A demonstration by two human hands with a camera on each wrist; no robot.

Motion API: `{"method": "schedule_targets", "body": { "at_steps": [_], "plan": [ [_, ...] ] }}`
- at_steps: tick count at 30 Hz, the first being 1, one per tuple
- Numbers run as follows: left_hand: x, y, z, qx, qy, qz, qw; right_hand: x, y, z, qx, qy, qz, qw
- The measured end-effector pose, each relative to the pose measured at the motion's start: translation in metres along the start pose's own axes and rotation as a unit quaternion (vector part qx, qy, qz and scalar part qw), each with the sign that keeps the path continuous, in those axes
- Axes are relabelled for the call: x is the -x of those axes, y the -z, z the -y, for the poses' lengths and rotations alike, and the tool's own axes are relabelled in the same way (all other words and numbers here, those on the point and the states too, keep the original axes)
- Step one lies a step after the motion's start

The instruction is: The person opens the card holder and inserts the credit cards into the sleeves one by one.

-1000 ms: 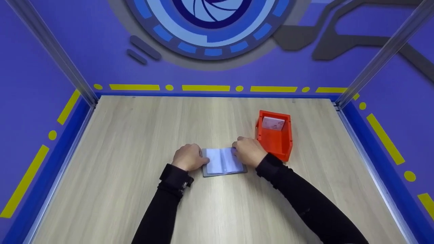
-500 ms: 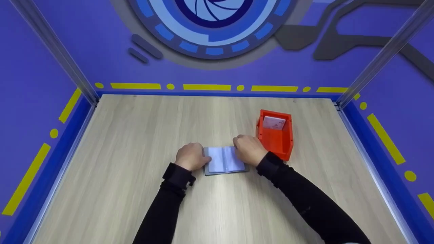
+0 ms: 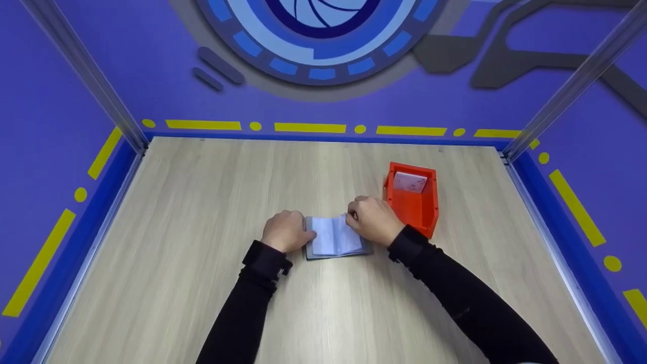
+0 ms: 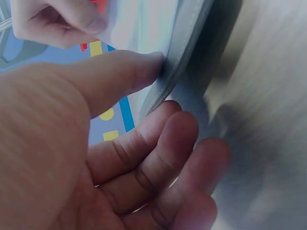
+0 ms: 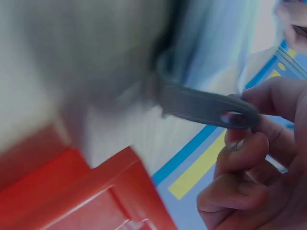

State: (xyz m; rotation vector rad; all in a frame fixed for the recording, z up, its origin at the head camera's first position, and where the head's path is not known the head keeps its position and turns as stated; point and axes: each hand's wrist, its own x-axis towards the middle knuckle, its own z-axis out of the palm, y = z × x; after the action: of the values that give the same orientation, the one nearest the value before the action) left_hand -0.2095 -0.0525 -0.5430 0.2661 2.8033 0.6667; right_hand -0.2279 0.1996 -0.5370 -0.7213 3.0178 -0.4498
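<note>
Your work surface is the wood-grain table (image 3: 202, 212), bounded at the rear by a purple back wall (image 3: 303, 111) and flanked by metal posts (image 3: 88, 76). A red bin (image 3: 429, 202) stands on the table just beside your right hand (image 3: 375, 220), on its right. The hand and its black wristband (image 3: 408, 245) overlap the bin's near left side in the head view; contact between them cannot be determined. Inside the bin, a pale patterned card (image 3: 410, 182) leans against the far wall.

The card holder (image 3: 324, 236) lies opened out on the table between your two hands, left of the bin, grey cover beneath and whitish pages uppermost. Your left hand (image 3: 287, 231) hides part of its left edge; your right hand hides its upper right corner.

Left grip: your thumb presses on the page side at the cover edge, with your bent fingers at the outer side, so the edge is grasped. Right grip: your fingers are curled, with the end of a grey strap (image 5: 206, 106) pinched between the fingertips. Whether a page is caught with it cannot be determined.
</note>
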Motion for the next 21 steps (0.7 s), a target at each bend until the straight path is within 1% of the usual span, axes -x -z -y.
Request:
{"method": "schedule_targets", "body": {
  "at_steps": [2, 4, 7, 11, 14, 17, 21],
  "plan": [
    [0.0, 0.001, 0.001, 0.006, 0.001, 0.003, 1.0, -0.004, 0.002, 0.002, -0.041, -0.022, 0.011, 0.9988],
    [0.0, 0.002, 0.001, 0.015, 0.002, 0.005, 0.9999, -0.009, 0.004, 0.004, -0.081, -0.04, 0.025, 0.9957],
    [0.001, 0.003, 0.001, 0.023, -0.002, 0.004, 0.9997, -0.014, 0.006, 0.008, -0.129, -0.063, 0.042, 0.9887],
    [0.002, 0.005, 0.001, 0.028, -0.016, -0.006, 0.9995, -0.02, 0.008, 0.014, -0.177, -0.086, 0.055, 0.9788],
    [0.003, 0.005, 0.001, 0.032, -0.025, -0.011, 0.9991, -0.025, 0.007, 0.019, -0.202, -0.093, 0.066, 0.9727],
    [0.003, 0.005, 0.0, 0.035, -0.031, -0.012, 0.9988, -0.029, 0.002, 0.023, -0.22, -0.088, 0.077, 0.9684],
    [0.003, 0.006, -0.001, 0.034, -0.039, -0.014, 0.9985, -0.032, -0.009, 0.025, -0.229, -0.069, 0.086, 0.9671]
  ]
}}
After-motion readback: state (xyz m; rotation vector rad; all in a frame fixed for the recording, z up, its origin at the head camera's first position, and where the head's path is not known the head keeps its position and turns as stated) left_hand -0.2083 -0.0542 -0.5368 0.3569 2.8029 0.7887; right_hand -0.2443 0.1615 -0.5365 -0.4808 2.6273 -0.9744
